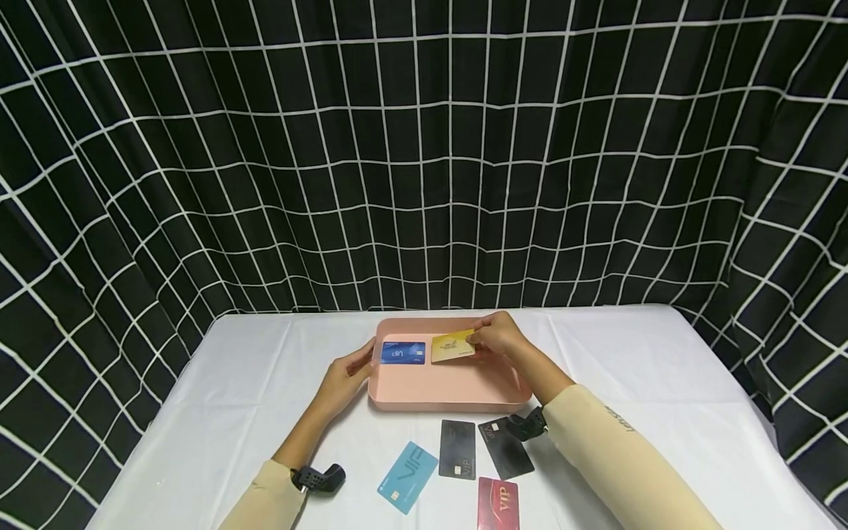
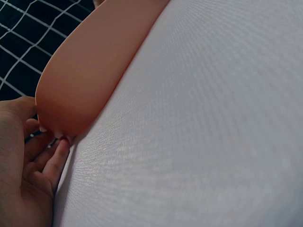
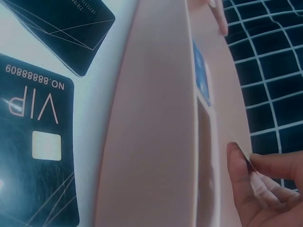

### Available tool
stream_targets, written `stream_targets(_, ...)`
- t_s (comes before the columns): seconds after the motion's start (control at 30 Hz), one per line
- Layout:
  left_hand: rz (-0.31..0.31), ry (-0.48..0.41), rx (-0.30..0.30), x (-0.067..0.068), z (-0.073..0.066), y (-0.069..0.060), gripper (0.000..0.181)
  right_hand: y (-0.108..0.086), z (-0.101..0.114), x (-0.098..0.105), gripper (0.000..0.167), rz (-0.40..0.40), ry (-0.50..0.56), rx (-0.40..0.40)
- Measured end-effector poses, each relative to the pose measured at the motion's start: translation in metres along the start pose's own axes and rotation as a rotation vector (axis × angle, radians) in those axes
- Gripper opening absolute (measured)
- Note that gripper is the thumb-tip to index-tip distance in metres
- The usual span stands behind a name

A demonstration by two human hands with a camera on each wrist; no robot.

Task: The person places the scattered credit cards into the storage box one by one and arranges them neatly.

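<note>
A pink tray (image 1: 450,406) (image 2: 90,61) (image 3: 151,113) lies on the white cloth. The left hand (image 1: 342,380) (image 2: 28,165) grips its left end, fingertips against the outer wall. Over the tray, the right hand (image 1: 500,336) (image 3: 267,194) pinches the right end of a yellow card (image 1: 452,347) between thumb and fingers; whether the card touches the tray floor cannot be told. Left of it, a blue card (image 1: 403,353) (image 3: 201,71) lies in the tray. In the right wrist view the pinched card is mostly hidden.
In front of the tray lie a light blue card (image 1: 407,477), two black cards (image 1: 457,449) (image 1: 509,450) and a red card (image 1: 498,504), partly cut off by the frame. A black curtain with white grid lines (image 1: 450,147) hangs behind and at both sides.
</note>
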State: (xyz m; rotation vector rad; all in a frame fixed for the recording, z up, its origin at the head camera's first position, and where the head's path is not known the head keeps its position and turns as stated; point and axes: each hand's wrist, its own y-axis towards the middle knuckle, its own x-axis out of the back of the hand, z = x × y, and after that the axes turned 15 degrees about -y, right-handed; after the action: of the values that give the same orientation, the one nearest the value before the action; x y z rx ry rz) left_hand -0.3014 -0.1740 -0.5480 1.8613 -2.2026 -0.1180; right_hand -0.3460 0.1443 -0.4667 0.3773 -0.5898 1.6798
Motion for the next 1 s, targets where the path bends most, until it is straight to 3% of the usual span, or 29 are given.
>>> stream_targets(0.57,0.000,-0.005,-0.019,0.001,0.003,0.000,0.048,0.005,-0.001,-0.011,0.029,-0.048,-0.009,-0.043)
stream_targets(1.0,0.000,0.010,-0.021,0.001,0.001,0.000,0.048,0.004,0.004,-0.016,0.026,-0.033,0.015,-0.046)
